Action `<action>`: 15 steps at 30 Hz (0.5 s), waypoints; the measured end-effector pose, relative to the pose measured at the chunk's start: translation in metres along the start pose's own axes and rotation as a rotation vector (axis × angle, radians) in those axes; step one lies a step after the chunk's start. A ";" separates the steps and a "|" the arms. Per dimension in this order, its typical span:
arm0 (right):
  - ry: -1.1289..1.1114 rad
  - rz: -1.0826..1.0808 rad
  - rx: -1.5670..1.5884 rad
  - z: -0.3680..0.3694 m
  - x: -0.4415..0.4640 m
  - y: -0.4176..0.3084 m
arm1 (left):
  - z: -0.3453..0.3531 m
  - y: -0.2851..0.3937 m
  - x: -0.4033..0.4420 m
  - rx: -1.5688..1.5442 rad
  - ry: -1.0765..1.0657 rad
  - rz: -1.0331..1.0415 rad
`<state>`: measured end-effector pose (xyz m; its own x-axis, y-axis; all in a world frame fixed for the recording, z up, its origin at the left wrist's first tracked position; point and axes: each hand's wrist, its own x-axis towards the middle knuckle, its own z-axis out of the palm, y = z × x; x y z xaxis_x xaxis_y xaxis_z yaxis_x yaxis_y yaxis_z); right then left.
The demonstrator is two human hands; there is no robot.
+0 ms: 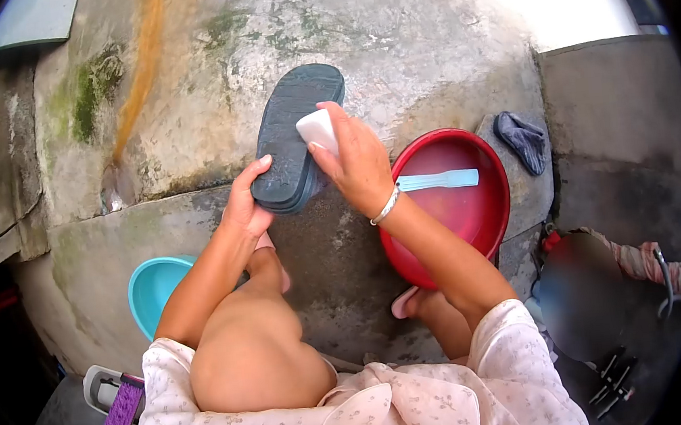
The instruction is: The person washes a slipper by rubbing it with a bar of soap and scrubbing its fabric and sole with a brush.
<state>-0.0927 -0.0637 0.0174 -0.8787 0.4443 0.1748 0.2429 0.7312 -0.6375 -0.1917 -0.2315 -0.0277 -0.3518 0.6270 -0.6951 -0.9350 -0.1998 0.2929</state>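
Note:
A dark blue-grey slipper (288, 128) is held up in front of me with its ridged sole facing me. My left hand (245, 200) grips its lower end, the thumb lying on the edge of the sole. In my right hand (358, 158) is a white bar of soap (318, 131), pinched between thumb and fingers and against the right side of the sole. Below and right of that hand stands a red basin (504, 198). A light blue brush (439, 180) lies in it, one end hidden by my wrist.
A turquoise basin (146, 286) sits on the left, partly behind my arm. One dark grey sock (522, 141) lies on the concrete ledge at right. At lower left is a purple mop head (121, 422). A stained concrete wall (207, 70) rises ahead.

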 end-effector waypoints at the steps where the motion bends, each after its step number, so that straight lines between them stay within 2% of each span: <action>1: -0.004 -0.050 0.005 0.002 -0.006 -0.010 | 0.001 0.000 0.002 0.000 -0.006 0.003; 3: -0.013 -0.027 0.043 -0.001 -0.002 -0.010 | -0.001 0.000 0.003 -0.084 -0.049 -0.043; 5: 0.016 0.149 -0.036 -0.001 0.016 0.009 | 0.001 -0.004 0.002 -0.091 -0.025 -0.023; 7: -0.022 0.218 -0.033 -0.006 0.028 0.019 | 0.000 -0.004 0.005 -0.102 -0.089 -0.033; 11: -0.141 0.008 0.061 -0.014 -0.006 -0.007 | 0.000 0.005 0.004 -0.128 -0.151 -0.054; 13: -0.173 -0.022 0.138 -0.017 -0.011 -0.009 | 0.000 0.007 0.002 -0.074 -0.118 -0.056; 15: -0.186 0.185 0.141 -0.018 -0.008 -0.001 | 0.000 0.003 0.000 -0.014 -0.087 -0.062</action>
<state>-0.0784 -0.0586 0.0296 -0.8883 0.4510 -0.0865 0.3579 0.5620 -0.7457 -0.1944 -0.2322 -0.0265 -0.2889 0.7014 -0.6516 -0.9555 -0.1687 0.2421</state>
